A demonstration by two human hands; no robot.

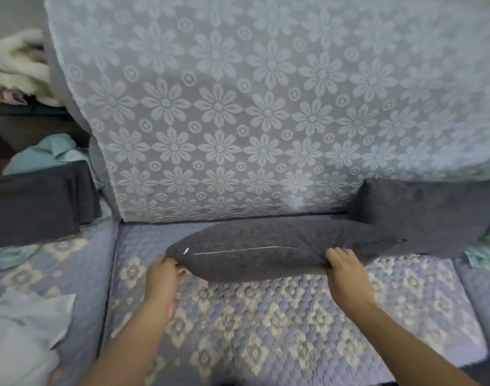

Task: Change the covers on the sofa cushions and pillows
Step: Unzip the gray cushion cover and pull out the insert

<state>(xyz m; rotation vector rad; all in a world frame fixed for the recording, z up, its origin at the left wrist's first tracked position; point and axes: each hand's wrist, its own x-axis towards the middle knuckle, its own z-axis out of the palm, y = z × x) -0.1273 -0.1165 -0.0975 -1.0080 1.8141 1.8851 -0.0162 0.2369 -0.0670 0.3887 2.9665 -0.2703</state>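
2 bare forearms enter from the bottom edge, reaching up over the quilted seat cover [280, 324], lilac with cream diamond motifs. Left hand [161, 274] pinches the left corner of the grey pillow [266, 253], fingers curled on the fabric right by the zipper pull [186, 251]. Right hand [347, 270] grips the pillow's near edge further right, fingers curled over the fabric, thumb not visible.

Pillow lies flat and lengthwise on the seat, close to the backrest, zipper side facing the camera. Zipper [244, 249] shows as a thin pale line running from the pull toward the middle; it looks closed, but blur makes that hard to confirm.

A 2nd grey pillow [433, 215] sits at the right, leaning on the backrest; its lower left corner touches or overlaps the far right end of the held pillow.

Backrest is draped in a pale blue lace cover [238, 107] with a daisy pattern.

Left side: a dark grey cushion block [37, 201] with light teal fabric [49, 154] bunched behind it. Above that, a blurred pile of white fluffy cloth [18, 65]. Bottom left corner: crumpled pale white-blue fabric [21, 338] on the seat. A scrap of teal cloth [486, 249] shows at the right edge below the 2nd pillow.
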